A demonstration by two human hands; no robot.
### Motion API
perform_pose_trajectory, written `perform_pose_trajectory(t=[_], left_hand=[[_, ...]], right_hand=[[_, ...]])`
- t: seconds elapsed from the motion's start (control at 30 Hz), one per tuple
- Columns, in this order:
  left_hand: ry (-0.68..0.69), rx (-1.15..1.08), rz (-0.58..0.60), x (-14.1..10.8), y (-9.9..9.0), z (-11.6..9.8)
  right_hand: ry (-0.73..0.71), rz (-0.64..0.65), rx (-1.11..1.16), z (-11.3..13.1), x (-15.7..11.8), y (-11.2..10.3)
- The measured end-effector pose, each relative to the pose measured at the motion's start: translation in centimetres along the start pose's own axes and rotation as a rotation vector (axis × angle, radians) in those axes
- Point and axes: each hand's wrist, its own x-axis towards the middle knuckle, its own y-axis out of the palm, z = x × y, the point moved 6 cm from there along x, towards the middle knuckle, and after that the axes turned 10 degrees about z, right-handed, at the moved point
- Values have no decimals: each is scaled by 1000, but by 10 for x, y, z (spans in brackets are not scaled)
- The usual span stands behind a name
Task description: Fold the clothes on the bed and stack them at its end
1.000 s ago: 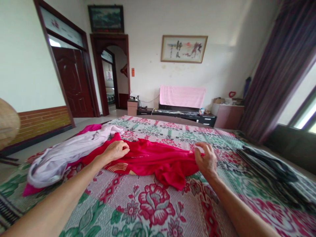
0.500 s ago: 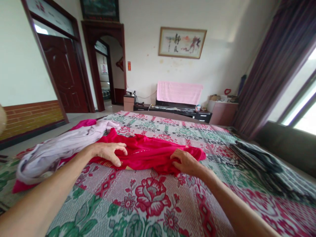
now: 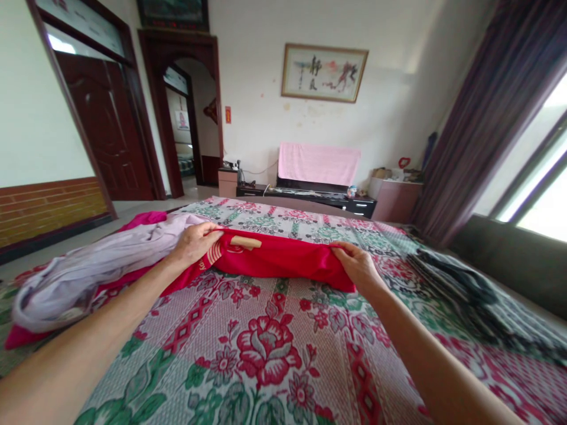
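A red garment with a beige patch and pale stripes near its left end is stretched between my hands, just over the flowered bedspread. My left hand pinches its upper left edge, thumb against fingers. At the upper right corner my right hand pinches the cloth in the same way, and the right end droops below it. Part of the garment trails down to the left behind my left forearm. Beside that arm lies a pale lilac garment, with bright pink cloth showing from under it.
Folded dark striped clothing lies on the right of the bed. Beyond the bed's far edge stands a low black cabinet, with a pink cloth draped over something on it. A purple curtain hangs at the right.
My hands were resting over the crumpled red garment with curled fingers. Now they pinch its upper edge and hold it stretched, and the beige patch has come into view.
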Motion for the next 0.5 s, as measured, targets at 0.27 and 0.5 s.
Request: perform_pose_trajectory(t=[0.27, 0.5], left_hand=[[-1, 113, -37, -8, -1, -7], [-12, 31, -225, -11, -22, -7]], right_hand=[[-7, -75, 59, -10, 8, -22], [118, -34, 266, -7, 2, -16]])
